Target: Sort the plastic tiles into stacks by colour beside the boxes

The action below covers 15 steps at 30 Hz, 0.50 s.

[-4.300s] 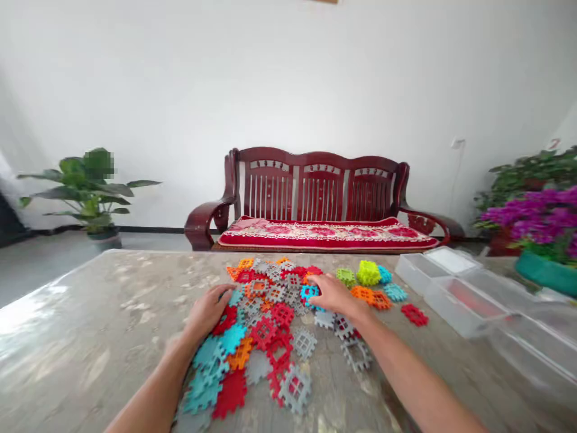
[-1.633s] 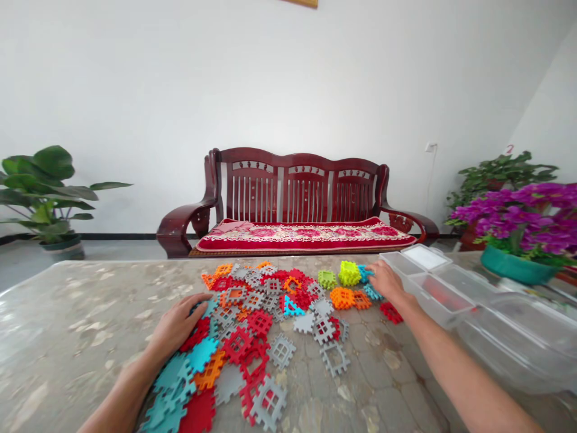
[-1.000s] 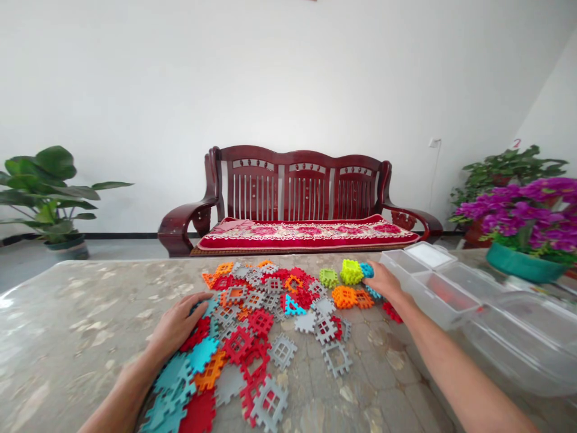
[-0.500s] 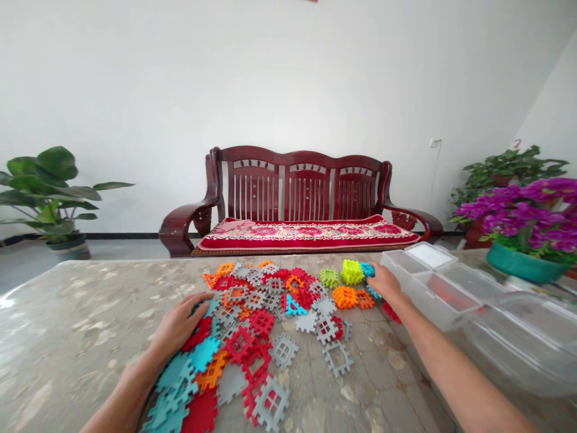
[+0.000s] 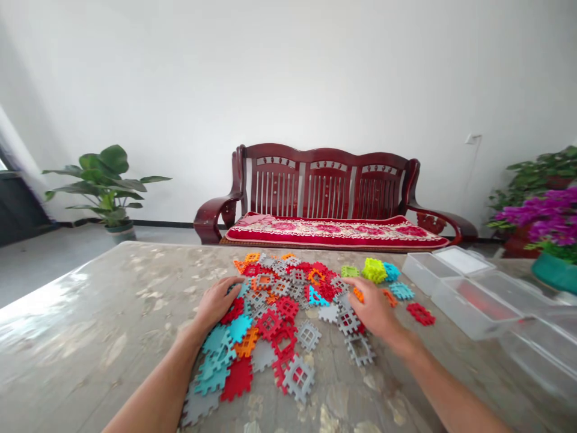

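Observation:
A heap of toothed plastic interlocking tiles [image 5: 270, 325] in red, grey, orange and teal covers the middle of the table. My left hand [image 5: 219, 302] rests at the heap's left edge beside teal tiles [image 5: 217, 349], its fingers bent but apart; what lies under the fingertips is partly hidden. My right hand [image 5: 372, 307] is over the heap's right side, index finger stretched out and thumb apart from it, near a grey window tile [image 5: 348, 322]. Beyond it are a yellow-green stack of tiles [image 5: 374, 270], blue tiles [image 5: 401, 291] and a red tile [image 5: 421, 314].
Clear plastic boxes [image 5: 469, 300] with compartments stand on the right of the table [image 5: 135, 313]. Behind them is a teal pot [image 5: 552, 273] of purple flowers. A wooden bench [image 5: 327, 186] with a red cover stands past the table, and a potted plant [image 5: 112, 186] at left.
My right hand has moved left from the blue tiles to the heap's right side, uncovering blue and red tiles. My left hand stays at the heap's left edge. The view has turned left.

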Tool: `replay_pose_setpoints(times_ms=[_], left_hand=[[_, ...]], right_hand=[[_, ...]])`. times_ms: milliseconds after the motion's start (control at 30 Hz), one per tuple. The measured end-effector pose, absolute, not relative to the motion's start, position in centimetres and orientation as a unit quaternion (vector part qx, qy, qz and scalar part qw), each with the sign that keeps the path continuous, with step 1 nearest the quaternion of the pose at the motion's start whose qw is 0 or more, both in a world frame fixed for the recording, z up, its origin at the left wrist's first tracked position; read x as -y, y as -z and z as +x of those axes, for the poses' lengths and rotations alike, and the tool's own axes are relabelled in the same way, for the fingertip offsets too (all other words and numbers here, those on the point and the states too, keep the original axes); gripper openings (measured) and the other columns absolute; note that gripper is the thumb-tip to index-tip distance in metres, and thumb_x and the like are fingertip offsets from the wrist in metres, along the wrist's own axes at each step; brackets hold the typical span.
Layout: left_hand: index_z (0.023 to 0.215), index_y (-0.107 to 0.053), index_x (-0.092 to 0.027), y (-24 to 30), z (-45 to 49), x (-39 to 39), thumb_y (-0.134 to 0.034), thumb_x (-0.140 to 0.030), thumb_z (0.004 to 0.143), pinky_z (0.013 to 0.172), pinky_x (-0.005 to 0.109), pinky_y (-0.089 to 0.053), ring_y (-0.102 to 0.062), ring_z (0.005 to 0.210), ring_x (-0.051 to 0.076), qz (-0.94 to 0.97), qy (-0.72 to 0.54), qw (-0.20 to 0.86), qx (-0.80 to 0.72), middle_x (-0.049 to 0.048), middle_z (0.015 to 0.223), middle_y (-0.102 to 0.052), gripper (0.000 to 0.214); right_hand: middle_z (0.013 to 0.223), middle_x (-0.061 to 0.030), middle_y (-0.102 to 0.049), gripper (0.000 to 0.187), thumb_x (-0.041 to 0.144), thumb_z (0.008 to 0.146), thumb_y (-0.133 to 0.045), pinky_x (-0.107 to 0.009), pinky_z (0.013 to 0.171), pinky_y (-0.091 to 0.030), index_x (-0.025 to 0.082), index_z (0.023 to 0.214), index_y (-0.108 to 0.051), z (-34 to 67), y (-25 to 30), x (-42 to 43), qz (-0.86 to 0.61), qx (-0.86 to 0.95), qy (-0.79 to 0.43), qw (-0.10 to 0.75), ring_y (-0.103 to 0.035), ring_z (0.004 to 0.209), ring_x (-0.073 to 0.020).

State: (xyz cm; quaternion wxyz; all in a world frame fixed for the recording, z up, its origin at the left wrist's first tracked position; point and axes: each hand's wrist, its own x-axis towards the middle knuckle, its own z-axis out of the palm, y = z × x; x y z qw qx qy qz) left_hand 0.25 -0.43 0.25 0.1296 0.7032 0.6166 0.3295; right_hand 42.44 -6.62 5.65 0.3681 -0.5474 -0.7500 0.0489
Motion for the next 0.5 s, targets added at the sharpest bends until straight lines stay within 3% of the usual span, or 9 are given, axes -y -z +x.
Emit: replay_pose_setpoints(times_ms=[133, 233, 333, 500], left_hand=[[0.11, -0.073, -0.024, -0.3, 0.3, 0.3, -0.048, -0.048, 0.084, 0.109, 0.041, -0.041, -0.062, 0.116, 0.027, 0.665, -0.386, 0.179, -0.613, 0.005, 0.12, -0.072, 0.044], [0.108, -0.073, -0.021, -0.6, 0.1, 0.3, -0.053, -0.049, 0.08, 0.109, 0.043, -0.04, -0.062, 0.114, 0.028, 0.626, -0.459, 0.25, -0.578, 0.0063, 0.116, -0.074, 0.045], [0.108, -0.073, -0.019, -0.9, 0.0, 0.3, -0.057, -0.047, 0.077, 0.103, 0.041, -0.046, -0.065, 0.108, 0.026, 0.611, -0.486, 0.289, -0.554, 0.0061, 0.11, -0.076, 0.045], [0.115, -0.069, -0.015, -1.3, 0.1, 0.6, -0.058, -0.037, 0.072, 0.079, 0.034, -0.055, -0.07, 0.085, 0.021, 0.596, -0.495, 0.339, -0.534, 0.0076, 0.101, -0.077, 0.049]], right_hand=[[0.137, -0.0109, -0.061, 0.05, 0.027, 0.088, -0.054, -0.045, 0.108, -0.04, 0.019, 0.137, -0.056, 37.1, -4.8, 8.4, -0.544, 0.801, -0.061, 0.242, -0.054, 0.126, -0.0271], [0.14, -0.0135, -0.058, 0.05, 0.029, 0.09, -0.055, -0.047, 0.107, -0.041, 0.018, 0.138, -0.055, 35.7, -4.1, 8.6, -0.552, 0.812, -0.063, 0.179, -0.053, 0.128, -0.0295], [0.14, -0.0127, -0.058, 0.045, 0.028, 0.089, -0.057, -0.049, 0.106, -0.041, 0.021, 0.134, -0.059, 35.0, -3.8, 8.8, -0.559, 0.81, -0.045, 0.173, -0.053, 0.128, -0.0303], [0.133, -0.0074, -0.063, 0.037, 0.02, 0.088, -0.059, -0.044, 0.107, -0.04, 0.024, 0.124, -0.066, 31.8, -4.8, 9.6, -0.522, 0.821, -0.051, 0.226, -0.054, 0.124, -0.0258]])
